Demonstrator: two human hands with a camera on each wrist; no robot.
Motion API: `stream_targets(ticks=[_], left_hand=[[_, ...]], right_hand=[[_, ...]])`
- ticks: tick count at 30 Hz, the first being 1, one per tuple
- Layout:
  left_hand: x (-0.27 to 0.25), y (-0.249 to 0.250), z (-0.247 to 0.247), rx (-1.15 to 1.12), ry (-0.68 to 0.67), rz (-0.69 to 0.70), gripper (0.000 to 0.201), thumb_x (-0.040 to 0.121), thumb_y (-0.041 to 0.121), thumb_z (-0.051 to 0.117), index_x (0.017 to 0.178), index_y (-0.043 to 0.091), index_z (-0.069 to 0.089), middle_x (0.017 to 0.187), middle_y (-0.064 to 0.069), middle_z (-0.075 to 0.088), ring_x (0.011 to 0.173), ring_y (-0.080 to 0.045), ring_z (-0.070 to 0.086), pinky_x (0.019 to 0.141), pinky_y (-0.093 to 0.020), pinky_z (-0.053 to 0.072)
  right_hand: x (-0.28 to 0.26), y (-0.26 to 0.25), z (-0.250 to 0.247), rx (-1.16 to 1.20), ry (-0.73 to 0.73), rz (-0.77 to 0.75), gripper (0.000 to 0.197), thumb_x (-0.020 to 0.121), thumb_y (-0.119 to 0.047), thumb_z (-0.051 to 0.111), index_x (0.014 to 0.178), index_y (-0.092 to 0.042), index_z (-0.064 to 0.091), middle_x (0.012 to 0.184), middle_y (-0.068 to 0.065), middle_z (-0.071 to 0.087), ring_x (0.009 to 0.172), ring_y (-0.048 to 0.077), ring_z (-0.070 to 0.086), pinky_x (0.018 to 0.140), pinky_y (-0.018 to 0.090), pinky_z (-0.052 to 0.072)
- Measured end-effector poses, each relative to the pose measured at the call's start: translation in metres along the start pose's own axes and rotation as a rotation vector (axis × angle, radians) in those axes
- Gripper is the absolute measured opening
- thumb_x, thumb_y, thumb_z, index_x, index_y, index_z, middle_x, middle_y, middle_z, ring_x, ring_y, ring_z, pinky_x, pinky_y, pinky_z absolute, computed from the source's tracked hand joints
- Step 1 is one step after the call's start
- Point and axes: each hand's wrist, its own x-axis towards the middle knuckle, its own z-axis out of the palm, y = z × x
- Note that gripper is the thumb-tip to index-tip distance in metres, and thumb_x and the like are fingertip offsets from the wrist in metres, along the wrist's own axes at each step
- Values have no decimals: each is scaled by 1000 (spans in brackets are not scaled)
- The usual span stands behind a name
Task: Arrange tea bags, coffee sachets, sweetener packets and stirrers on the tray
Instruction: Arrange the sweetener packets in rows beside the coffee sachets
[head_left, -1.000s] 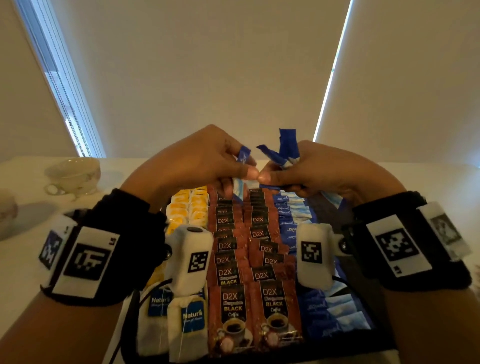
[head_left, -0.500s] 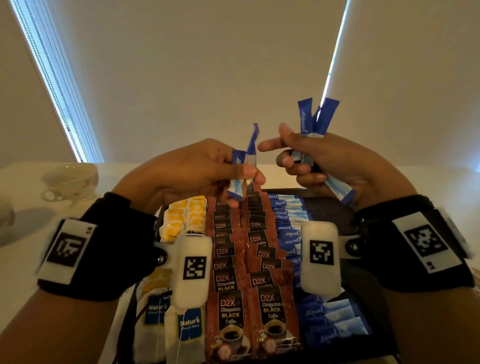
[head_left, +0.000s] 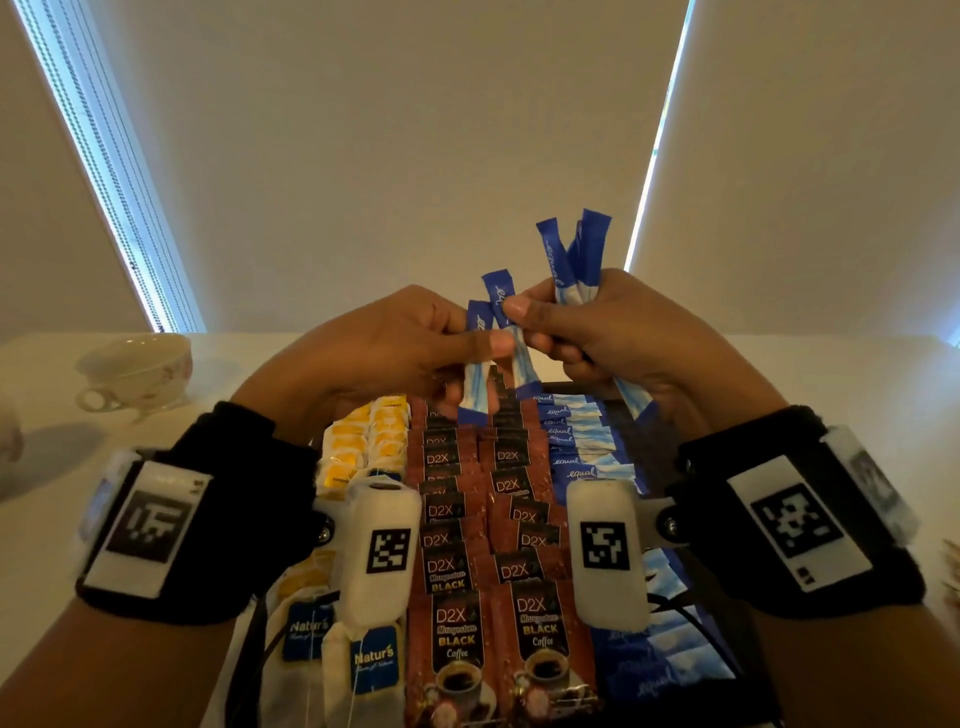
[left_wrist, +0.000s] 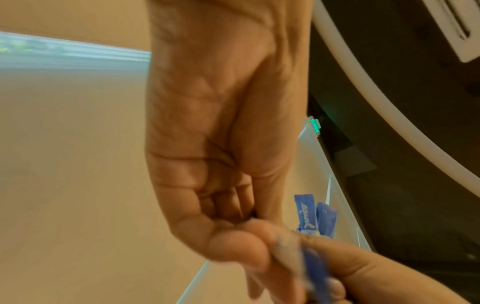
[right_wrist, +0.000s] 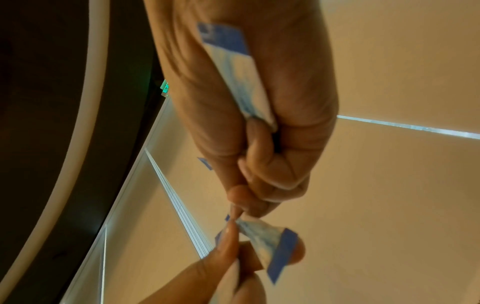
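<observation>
Above the far end of the dark tray (head_left: 670, 457) both hands meet. My left hand (head_left: 415, 348) pinches two blue-and-white sweetener sticks (head_left: 480, 358) upright. My right hand (head_left: 597, 338) grips a bundle of sweetener sticks (head_left: 571, 254) that fans out above its fist, and its thumb and forefinger touch one of the left hand's sticks (head_left: 501, 301). On the tray lie columns of yellow tea bags (head_left: 363, 441), brown D2X coffee sachets (head_left: 483, 519) and blue sweetener packets (head_left: 576, 447). The right wrist view shows a packet (right_wrist: 233, 72) lying across my right hand's palm.
A white teacup (head_left: 135, 369) stands on the pale table (head_left: 47, 519) at the far left. White Natur's tea bags (head_left: 337, 654) fill the tray's near left corner. Closed blinds with bright window strips rise behind the table.
The hands, apart half a second ago, have come together again. The right hand's fingers now touch a stick held by the left hand. Both hands sit slightly higher than one second ago.
</observation>
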Motion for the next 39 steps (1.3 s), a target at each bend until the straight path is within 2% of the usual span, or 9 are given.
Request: stream_targets(ticks=[3, 6, 9, 12, 16, 19, 24, 29, 39], left_hand=[[2, 1, -1, 22, 168, 43, 47, 66, 49, 58, 81, 7, 72, 72, -8, 69, 59, -8, 56, 49, -15, 46], [3, 1, 0, -20, 188, 57, 41, 65, 46, 62, 73, 7, 72, 54, 5, 58, 48, -3, 48, 45, -14, 41], [4, 0, 3, -151, 159, 52, 40, 71, 31, 64, 80, -8, 64, 58, 2, 64, 52, -3, 60, 45, -12, 44], [1, 3, 5, -289, 138, 33, 22, 67, 22, 64, 72, 1, 62, 60, 1, 69, 61, -6, 68, 48, -12, 49], [-1, 5, 4, -329, 152, 46, 26, 64, 24, 65, 82, 6, 68, 68, 1, 72, 65, -8, 67, 52, -14, 52], [0, 3, 0, -357, 248, 48, 26, 67, 25, 67, 87, 9, 69, 71, -1, 73, 65, -8, 68, 56, -15, 54], [1, 3, -6, -477, 390, 67, 8, 82, 16, 65, 85, 10, 68, 73, -2, 71, 63, -8, 67, 54, -13, 52], [1, 5, -2, -520, 359, 62, 13, 81, 16, 64, 89, 7, 67, 70, -2, 71, 59, -7, 67, 52, -13, 52], [1, 3, -5, -434, 320, 109, 13, 82, 17, 63, 93, 13, 68, 70, 2, 73, 65, -7, 68, 58, -15, 54]], right_hand=[[1, 2, 0, -33, 37, 17, 16, 90, -26, 59, 86, -10, 61, 42, -9, 51, 33, 1, 39, 35, 10, 32], [2, 3, 3, -24, 47, 24, 15, 90, -23, 58, 89, -8, 61, 43, -9, 51, 32, 0, 40, 35, 10, 32], [1, 1, 3, 2, 36, 18, 14, 91, -20, 58, 92, -7, 62, 47, -8, 52, 33, 0, 40, 35, 10, 32], [-1, -1, 2, -11, 32, -21, 13, 90, -22, 58, 84, -12, 62, 47, -8, 51, 35, 1, 40, 37, 10, 34], [-1, -3, 3, -48, 27, -42, 12, 92, -27, 55, 88, -16, 59, 51, -7, 50, 35, 0, 40, 39, 10, 34], [-3, -3, -1, -109, -6, -3, 20, 95, -32, 49, 101, -15, 57, 53, -6, 48, 36, 1, 38, 38, 10, 33], [-8, -2, -7, -214, -156, 61, 23, 94, -35, 49, 97, -17, 63, 52, -6, 48, 36, 1, 37, 38, 10, 33], [-4, -1, 0, -190, -91, 28, 20, 94, -30, 51, 83, -18, 62, 51, -6, 47, 33, 1, 39, 37, 9, 33], [-6, -1, -5, -256, -61, 12, 19, 94, -26, 53, 79, -18, 63, 42, -11, 48, 33, -1, 40, 38, 8, 32]])
